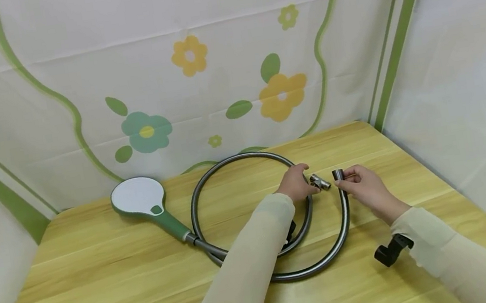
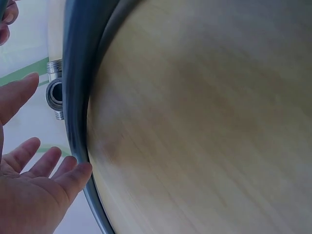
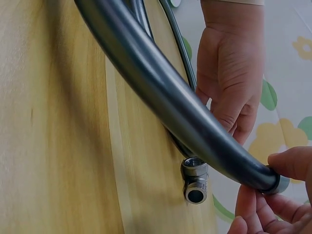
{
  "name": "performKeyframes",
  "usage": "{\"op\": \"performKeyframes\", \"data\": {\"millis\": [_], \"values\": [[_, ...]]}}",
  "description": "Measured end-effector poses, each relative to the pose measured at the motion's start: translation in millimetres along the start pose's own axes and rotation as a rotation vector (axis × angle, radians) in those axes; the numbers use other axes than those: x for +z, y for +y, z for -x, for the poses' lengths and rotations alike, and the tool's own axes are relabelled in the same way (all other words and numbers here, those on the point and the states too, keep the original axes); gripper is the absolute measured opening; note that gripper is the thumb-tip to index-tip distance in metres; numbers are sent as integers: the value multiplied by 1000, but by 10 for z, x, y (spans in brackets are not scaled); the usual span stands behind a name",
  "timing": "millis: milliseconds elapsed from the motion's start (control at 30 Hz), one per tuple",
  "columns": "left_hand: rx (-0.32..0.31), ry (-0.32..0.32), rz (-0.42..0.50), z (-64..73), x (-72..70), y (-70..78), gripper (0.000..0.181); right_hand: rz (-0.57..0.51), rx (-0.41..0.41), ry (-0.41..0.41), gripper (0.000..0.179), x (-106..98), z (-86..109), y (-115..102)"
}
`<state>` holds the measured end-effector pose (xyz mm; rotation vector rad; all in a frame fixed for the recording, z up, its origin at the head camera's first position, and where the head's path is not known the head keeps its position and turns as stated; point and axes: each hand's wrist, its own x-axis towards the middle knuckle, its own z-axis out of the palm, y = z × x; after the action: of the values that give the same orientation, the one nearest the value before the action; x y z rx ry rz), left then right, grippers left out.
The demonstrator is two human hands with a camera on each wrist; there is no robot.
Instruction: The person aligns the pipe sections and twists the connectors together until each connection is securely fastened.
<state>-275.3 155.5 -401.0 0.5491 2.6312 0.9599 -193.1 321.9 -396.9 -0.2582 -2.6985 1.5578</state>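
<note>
A dark grey metallic shower hose (image 1: 321, 267) lies looped on the wooden table. My right hand (image 1: 365, 190) pinches its loose end near the cylindrical end nut (image 1: 338, 174), thumb on one side and fingers on the other in the right wrist view. A small silver threaded tee fitting (image 1: 320, 182) lies on the table, left of that hose end. Beside the fitting is my left hand (image 1: 294, 182), reaching over the hose loop. Its thumb and fingers are spread apart with nothing between them in the left wrist view, and the fitting (image 2: 55, 91) shows beyond them.
At the left lies a green-handled shower head (image 1: 137, 196) with a pale round face, joined to the hose's other end. A flower-printed cloth (image 1: 231, 69) hangs behind the table (image 1: 118, 296). A black wrist device (image 1: 393, 249) sits at my right sleeve.
</note>
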Motion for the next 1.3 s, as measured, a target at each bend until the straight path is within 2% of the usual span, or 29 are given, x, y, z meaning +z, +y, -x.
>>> {"op": "performKeyframes", "data": {"millis": [233,400,600,800,1000,1300], "values": [[15,-26,-61,-51,25,-23,70,-4,5,-10,43,13,16,6],[24,-46,-74,-86,36,-25,69,-14,6,-13,42,6,18,17],[1,-71,-57,-103,66,-3,67,-14,0,-7,41,9,1,26],[-20,-45,-107,-117,118,3,65,-9,5,-9,40,6,0,55],[-34,-33,-108,-88,116,24,62,-14,14,-8,40,15,-1,62],[-18,-31,-184,-116,187,5,54,-8,-8,1,39,13,-7,76]]}}
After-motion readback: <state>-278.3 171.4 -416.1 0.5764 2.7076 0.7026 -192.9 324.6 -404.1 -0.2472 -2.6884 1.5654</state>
